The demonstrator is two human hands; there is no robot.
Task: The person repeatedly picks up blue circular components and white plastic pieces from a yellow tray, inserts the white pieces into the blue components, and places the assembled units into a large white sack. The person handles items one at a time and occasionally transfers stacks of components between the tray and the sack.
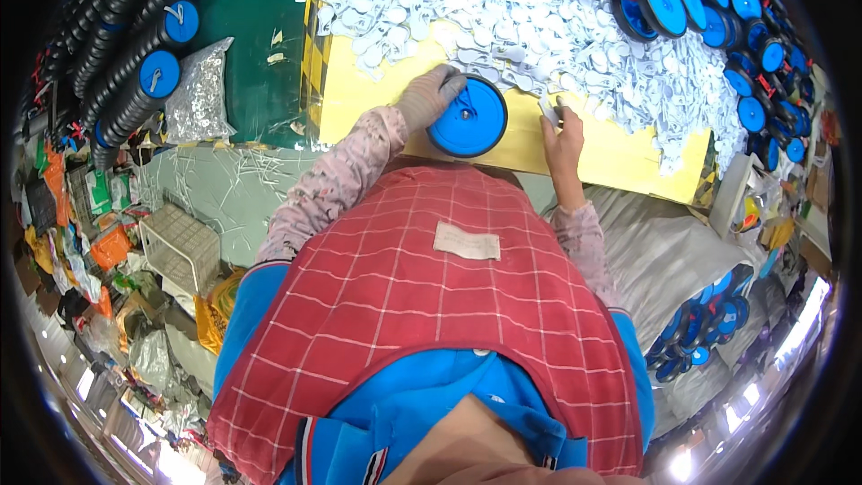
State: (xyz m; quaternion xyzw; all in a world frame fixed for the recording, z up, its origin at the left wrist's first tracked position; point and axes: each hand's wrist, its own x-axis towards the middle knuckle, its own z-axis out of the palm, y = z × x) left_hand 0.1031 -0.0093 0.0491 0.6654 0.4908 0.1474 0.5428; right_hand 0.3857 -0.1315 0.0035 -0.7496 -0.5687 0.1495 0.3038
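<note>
Both forearms reach forward in pink patterned sleeves. The left hand (429, 96) wears a grey glove, fingers curled down in a loose grip, palm facing down. The bare right hand (562, 130) sits apart to its right, fingers bent inward, pinching

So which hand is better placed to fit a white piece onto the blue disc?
Probably the right. The right hand sits at the edge of the pile of white pieces, fingertips on one, beside the blue disc. The gloved left hand already rests on the disc's rim, steadying it.
</note>
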